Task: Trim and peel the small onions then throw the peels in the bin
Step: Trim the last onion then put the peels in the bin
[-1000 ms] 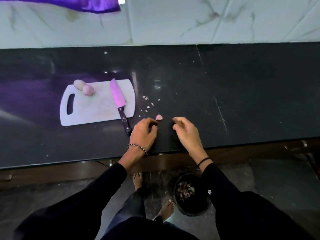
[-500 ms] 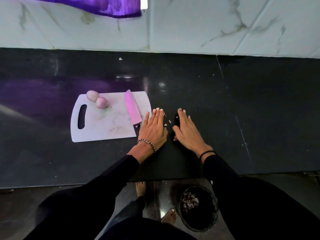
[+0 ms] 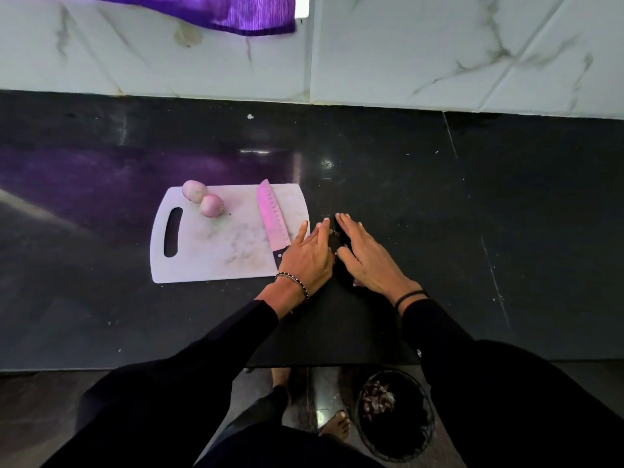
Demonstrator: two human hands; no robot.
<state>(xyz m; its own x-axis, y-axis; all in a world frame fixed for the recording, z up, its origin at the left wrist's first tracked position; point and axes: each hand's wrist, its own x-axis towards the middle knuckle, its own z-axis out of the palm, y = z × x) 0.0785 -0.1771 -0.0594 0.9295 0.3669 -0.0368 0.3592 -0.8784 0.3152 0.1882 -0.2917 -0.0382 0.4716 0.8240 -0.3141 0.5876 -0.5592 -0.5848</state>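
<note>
Well left of the left grip, two touching onions lie on the board, their row slanting far-left to near-right. The knife lies just left of it, tip pointing away. Both grips, the right grip too, are released and flat on the worktop, with peel scraps between them.

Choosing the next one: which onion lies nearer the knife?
The pinker onion; the paler onion sits farther left, at the far edge of the board.

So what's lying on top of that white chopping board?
Two small onions sit touching at its far left corner, and a pink-bladed knife lies along its right side. The left hand covers most of the knife's handle and the board's near right corner.
</note>
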